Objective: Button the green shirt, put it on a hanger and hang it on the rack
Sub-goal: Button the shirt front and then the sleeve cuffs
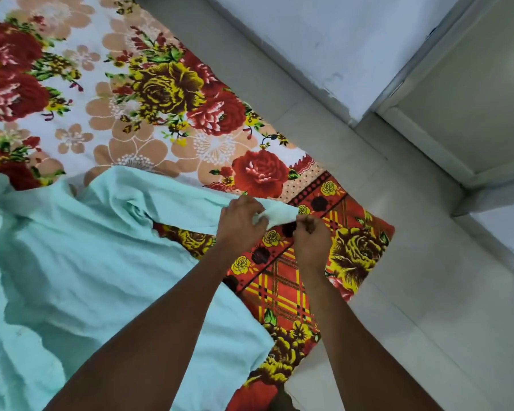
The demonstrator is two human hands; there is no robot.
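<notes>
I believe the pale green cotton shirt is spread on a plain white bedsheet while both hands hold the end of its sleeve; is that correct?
Not quite: the head view shows a floral-printed bedsheet, not a plain white one. The pale green cotton shirt does lie on it, with the left hand and right hand holding its sleeve end.

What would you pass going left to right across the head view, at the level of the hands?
Green shirt → left hand pinching the shirt's cuff → right hand pinching the same cuff → floral bedsheet → grey floor.
</notes>
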